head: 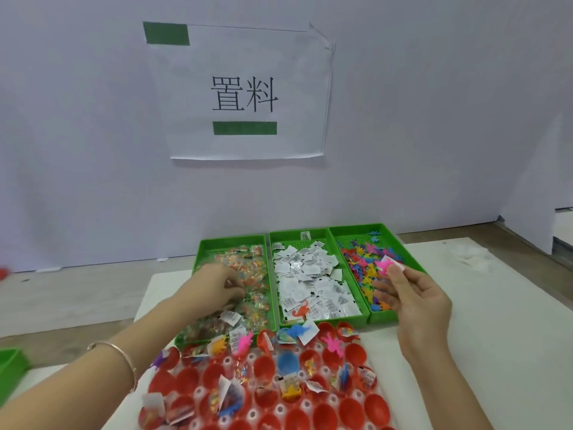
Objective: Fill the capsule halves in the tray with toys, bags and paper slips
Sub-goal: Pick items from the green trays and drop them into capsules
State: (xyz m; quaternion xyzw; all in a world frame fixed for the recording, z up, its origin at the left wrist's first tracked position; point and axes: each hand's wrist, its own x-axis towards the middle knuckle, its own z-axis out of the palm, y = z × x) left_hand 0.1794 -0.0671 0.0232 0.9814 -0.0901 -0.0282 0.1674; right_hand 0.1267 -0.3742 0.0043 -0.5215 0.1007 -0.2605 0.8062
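Note:
Red capsule halves (353,412) sit in a clear tray at the bottom centre; several in the far rows hold toys, bags and slips. Behind them stand three green bins: small clear bags (248,265) on the left, white paper slips (310,274) in the middle, coloured plastic toys (366,259) on the right. My left hand (217,285) reaches into the bag bin, its fingers curled on a bag. My right hand (415,302) hovers over the toy bin and pinches a pink toy with a white slip (389,264).
A white mat (496,336) covers the table under the bins and tray. A white wall with a printed paper sign (245,94) stands right behind the bins. Another green bin's corner (9,370) shows at the left edge. An orange toy (300,310) lies among the slips.

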